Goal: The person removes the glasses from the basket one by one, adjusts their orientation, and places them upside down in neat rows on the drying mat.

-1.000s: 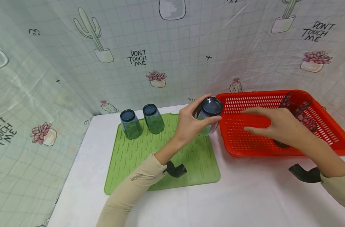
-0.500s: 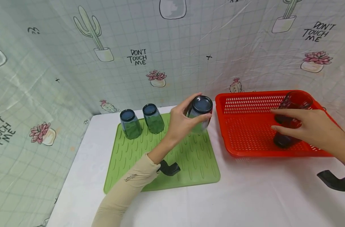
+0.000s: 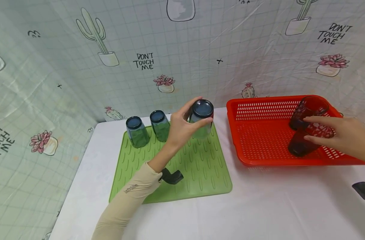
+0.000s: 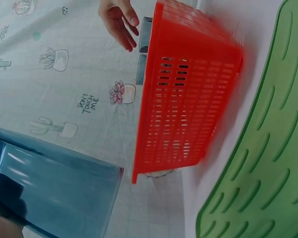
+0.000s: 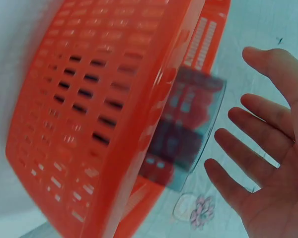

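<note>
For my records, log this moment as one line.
left hand: holds upturned glass above green mat | right hand: open near two glasses in red basket | on green mat: two more upturned glasses

A smooth, glossy, glass-like finish is being shown by the tumbler (image 3: 202, 108), shiny plastic by the three-o'clock basket (image 3: 262, 138), ridges by the six-o'clock mat (image 3: 197, 173).

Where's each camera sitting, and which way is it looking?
Head: on the person's head, looking forward and down at the mat and basket; left hand and right hand show.
Left wrist: on that wrist, looking past the held glass at the basket's outside; bits of the left hand show, plus the right hand.
Right wrist: on that wrist, looking at the basket's side and a glass inside; the right hand shows.
Shared: head and left wrist both see the mat.
</note>
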`<state>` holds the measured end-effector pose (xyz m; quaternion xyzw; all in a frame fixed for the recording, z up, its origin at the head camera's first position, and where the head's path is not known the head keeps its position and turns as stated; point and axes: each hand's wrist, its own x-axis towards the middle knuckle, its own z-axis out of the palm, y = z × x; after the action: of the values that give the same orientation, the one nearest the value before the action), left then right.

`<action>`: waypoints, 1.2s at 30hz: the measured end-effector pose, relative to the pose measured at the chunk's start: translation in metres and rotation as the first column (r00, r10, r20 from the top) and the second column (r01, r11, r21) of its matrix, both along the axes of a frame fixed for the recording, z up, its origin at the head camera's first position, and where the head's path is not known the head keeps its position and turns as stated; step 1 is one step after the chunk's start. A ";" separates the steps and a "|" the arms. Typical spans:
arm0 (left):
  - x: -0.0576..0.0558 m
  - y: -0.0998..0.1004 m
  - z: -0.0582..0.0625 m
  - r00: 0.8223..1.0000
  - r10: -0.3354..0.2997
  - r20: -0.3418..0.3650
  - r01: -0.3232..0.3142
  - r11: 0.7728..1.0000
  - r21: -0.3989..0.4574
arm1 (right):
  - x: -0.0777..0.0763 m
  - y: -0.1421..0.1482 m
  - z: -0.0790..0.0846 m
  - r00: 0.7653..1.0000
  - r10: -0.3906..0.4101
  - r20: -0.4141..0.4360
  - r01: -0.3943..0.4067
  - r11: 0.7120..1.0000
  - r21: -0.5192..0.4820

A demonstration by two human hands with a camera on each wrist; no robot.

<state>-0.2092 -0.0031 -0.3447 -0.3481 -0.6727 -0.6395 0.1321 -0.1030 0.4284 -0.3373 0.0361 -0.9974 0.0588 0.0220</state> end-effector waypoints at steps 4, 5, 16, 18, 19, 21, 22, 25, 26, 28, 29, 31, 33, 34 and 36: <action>-0.003 -0.003 0.000 1.000 0.008 -0.009 -0.008 1.000 -0.001 | -0.002 0.011 0.000 0.998 -0.020 0.060 0.017 0.999 0.046; -0.003 -0.004 0.000 1.000 0.013 -0.012 -0.013 1.000 -0.004 | -0.002 0.013 0.001 0.997 -0.025 0.070 0.021 0.998 0.054; -0.008 -0.011 -0.002 1.000 0.029 -0.003 -0.029 0.999 -0.016 | -0.013 0.020 0.008 0.991 -0.027 0.130 0.017 0.997 0.073; -0.008 -0.012 -0.003 1.000 0.030 0.001 -0.030 0.999 -0.019 | -0.015 0.022 0.009 0.987 -0.035 0.154 0.023 0.996 0.082; -0.008 -0.012 -0.003 1.000 0.029 0.003 -0.029 0.999 -0.020 | -0.016 0.022 0.010 0.985 -0.038 0.170 0.023 0.996 0.086; -0.009 -0.013 -0.004 0.999 0.033 0.004 -0.033 0.999 -0.025 | -0.017 0.023 0.011 0.980 -0.040 0.194 0.021 0.995 0.099; -0.009 -0.013 -0.004 0.999 0.036 0.006 -0.036 0.999 -0.028 | -0.018 0.024 0.011 0.979 -0.040 0.202 0.019 0.994 0.106; -0.010 -0.014 -0.004 0.999 0.042 0.005 -0.042 0.999 -0.030 | -0.019 0.025 0.012 0.973 -0.042 0.226 0.015 0.993 0.117; -0.011 -0.014 -0.004 0.999 0.044 0.006 -0.044 0.999 -0.029 | -0.019 0.025 0.012 0.973 -0.044 0.226 0.018 0.993 0.118; -0.012 -0.015 -0.004 0.999 0.048 0.011 -0.048 0.998 -0.029 | -0.020 0.025 0.012 0.973 -0.043 0.229 0.018 0.993 0.113; -0.012 -0.015 -0.005 0.999 0.052 0.014 -0.051 0.998 -0.030 | -0.021 0.025 0.013 0.972 -0.040 0.232 0.015 0.994 0.109; -0.013 -0.015 -0.005 0.998 0.054 0.024 -0.053 0.998 -0.029 | -0.022 0.024 0.014 0.972 -0.037 0.232 0.013 0.995 0.102; -0.014 -0.016 -0.006 0.998 0.056 0.031 -0.055 0.998 -0.029 | -0.023 0.023 0.015 0.972 -0.032 0.235 0.010 0.995 0.096; -0.014 -0.016 -0.007 0.998 0.054 0.032 -0.053 0.998 -0.029 | -0.023 0.023 0.016 0.970 -0.032 0.239 0.010 0.996 0.094; -0.015 -0.016 -0.008 0.998 0.051 0.035 -0.050 0.998 -0.027 | -0.024 0.022 0.016 0.969 -0.034 0.245 0.012 0.996 0.089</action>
<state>-0.2242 -0.0190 -0.3524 -0.3211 -0.6918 -0.6332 0.1317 -0.1270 0.4508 -0.3209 0.0178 -0.9944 0.0191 -0.1029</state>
